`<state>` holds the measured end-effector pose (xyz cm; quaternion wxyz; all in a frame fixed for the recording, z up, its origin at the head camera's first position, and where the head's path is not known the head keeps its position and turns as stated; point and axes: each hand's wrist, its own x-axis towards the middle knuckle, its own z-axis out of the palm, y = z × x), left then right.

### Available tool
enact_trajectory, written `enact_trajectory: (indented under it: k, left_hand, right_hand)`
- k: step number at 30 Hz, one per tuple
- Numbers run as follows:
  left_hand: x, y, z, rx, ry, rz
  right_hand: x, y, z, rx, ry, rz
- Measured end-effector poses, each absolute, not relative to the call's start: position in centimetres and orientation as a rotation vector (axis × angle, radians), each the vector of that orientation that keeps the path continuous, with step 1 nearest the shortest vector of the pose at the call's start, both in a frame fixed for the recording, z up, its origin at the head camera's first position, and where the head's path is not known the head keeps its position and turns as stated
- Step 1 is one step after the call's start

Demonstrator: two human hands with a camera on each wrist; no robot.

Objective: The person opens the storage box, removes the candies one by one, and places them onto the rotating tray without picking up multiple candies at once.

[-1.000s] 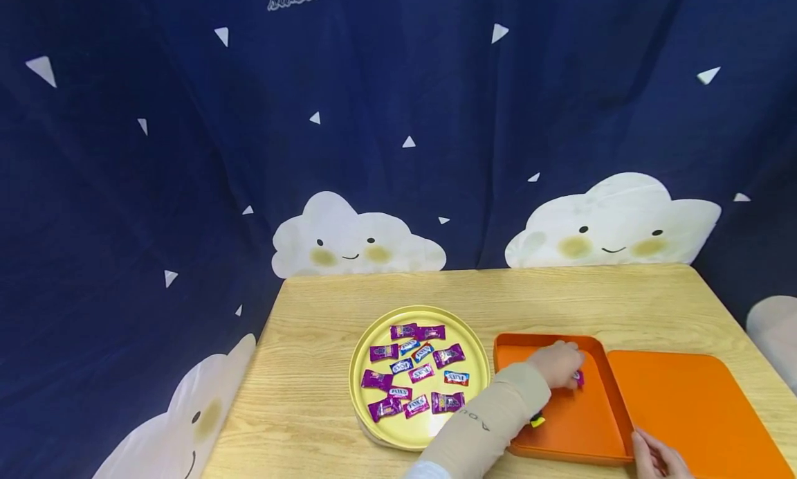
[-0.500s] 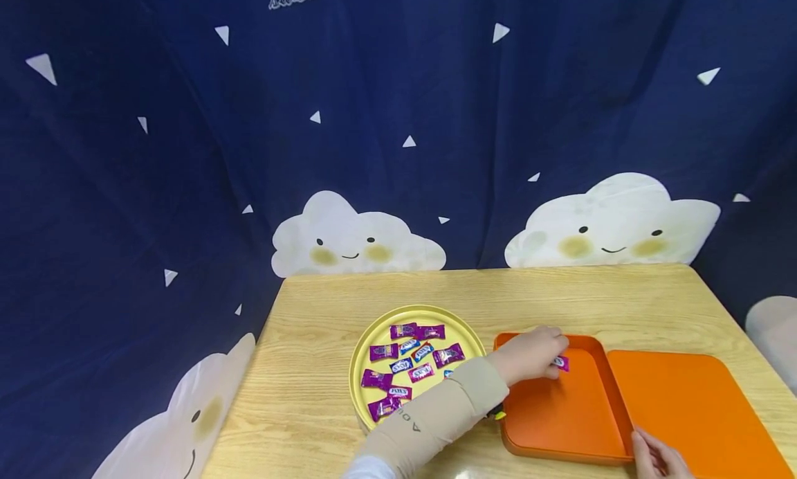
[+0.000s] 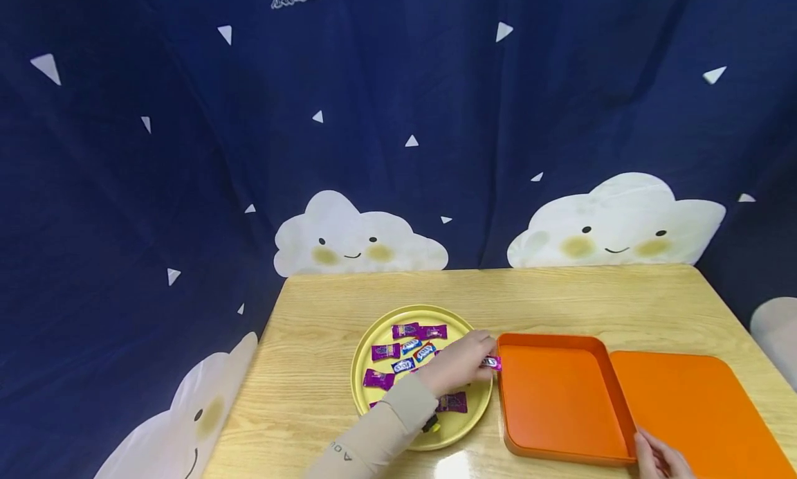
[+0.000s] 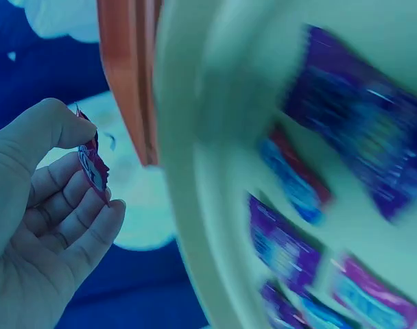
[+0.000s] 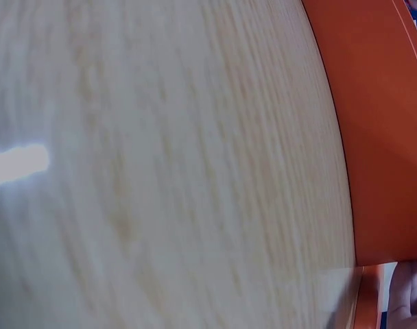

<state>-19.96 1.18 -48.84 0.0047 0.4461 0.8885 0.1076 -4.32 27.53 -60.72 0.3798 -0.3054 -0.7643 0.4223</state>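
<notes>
My left hand (image 3: 457,361) pinches a small pink-purple wrapped candy (image 3: 492,363) between thumb and fingers, above the right part of a round yellow tray (image 3: 476,404). In the left wrist view the candy (image 4: 92,159) is gripped near the fingertips, beyond the tray's rim. Purple candies (image 3: 378,378) and smaller blue, red and pink ones lie spread on the tray; my left arm covers some of them. At the near right corner of an open orange box (image 3: 560,403), my right hand (image 3: 663,459) holds the box wall. Only a bit of that hand (image 5: 405,295) shows in the right wrist view.
A flat orange panel (image 3: 691,403) lies right of the box. Everything stands on a wooden table (image 3: 299,368). Behind it hangs a dark blue curtain (image 3: 386,84) with clouds and white triangles. A narrow gap separates tray and box.
My left hand has moved left with the candy, out of the orange box and over the tray. The box floor is now uncovered. My right hand stays at the box corner.
</notes>
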Motion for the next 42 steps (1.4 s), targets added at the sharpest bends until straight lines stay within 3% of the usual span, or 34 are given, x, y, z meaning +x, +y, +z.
enact_trajectory:
  k: [9,16,42]
  left_hand:
    - [-19.9,-3.7,-51.8,1.161,2.778,0.410]
    - [-19.7,-5.3,-51.8,0.983,2.743,0.343]
    - [-18.9,-5.1,-51.6,0.785,2.785,0.241]
  right_hand:
    - [-4.3,27.4,-60.4,-0.750,-1.941,1.063]
    - [-4.3,27.4,-60.4,-0.710,-1.921,1.069]
    - [-4.3,27.3,-60.6,-0.721,-1.924,1.058]
